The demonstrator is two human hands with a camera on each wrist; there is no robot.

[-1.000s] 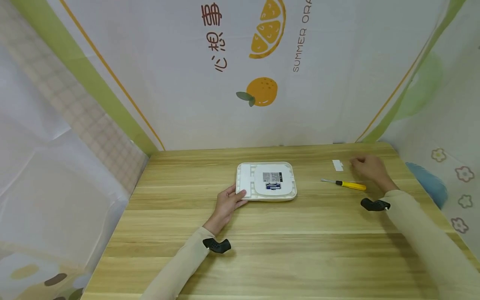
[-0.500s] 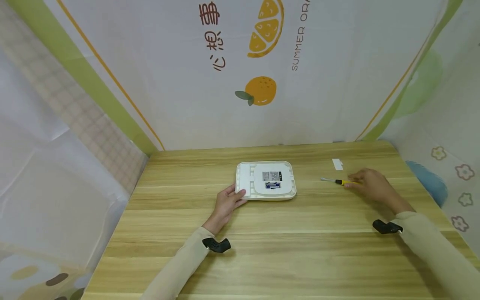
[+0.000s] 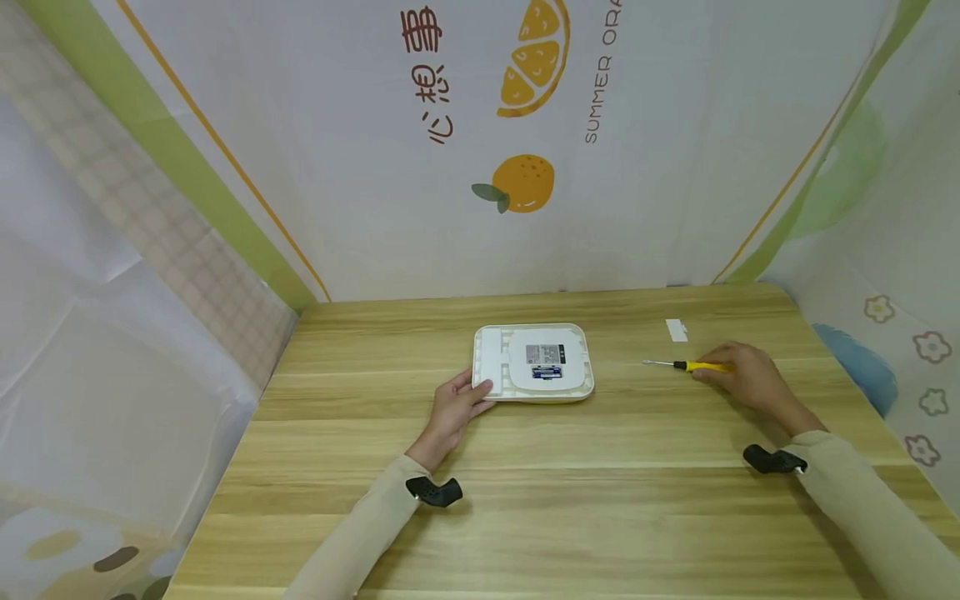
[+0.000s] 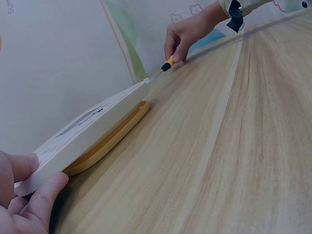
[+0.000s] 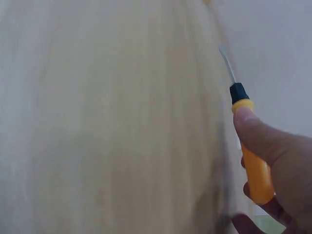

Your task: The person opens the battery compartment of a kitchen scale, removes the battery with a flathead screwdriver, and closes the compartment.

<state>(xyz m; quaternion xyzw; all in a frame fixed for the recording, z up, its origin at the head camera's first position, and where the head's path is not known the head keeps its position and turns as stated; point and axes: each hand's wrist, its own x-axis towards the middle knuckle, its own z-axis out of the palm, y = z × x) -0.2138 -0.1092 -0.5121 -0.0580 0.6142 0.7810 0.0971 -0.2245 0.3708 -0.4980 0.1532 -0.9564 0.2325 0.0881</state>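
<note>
"What is held there, please?"

"The left hand (image 3: 452,408) pinches the left edge of a white device (image 3: 522,373); the right hand (image 3: 742,377) pinches a yellow screwdriver (image 3: 681,365) by its handle."

"And where is this device?"

"At the far part of the bench (image 3: 525,500), batteries (image 3: 547,372) showing on its upper face. Farther lies a small white piece (image 3: 677,330); behind, a printed cloth (image 3: 622,217)."

The head view looks forward and down from above, well back, over the table (image 3: 525,517) and the printed cloth (image 3: 637,208) behind it. The left wrist view sits low — close by the left hand (image 3: 450,412) — and faces along the white device (image 3: 521,367) toward the right hand (image 3: 750,379). The right wrist view looks onto the table, near the screwdriver (image 5: 256,175). All three share the screwdriver and right hand.
</note>
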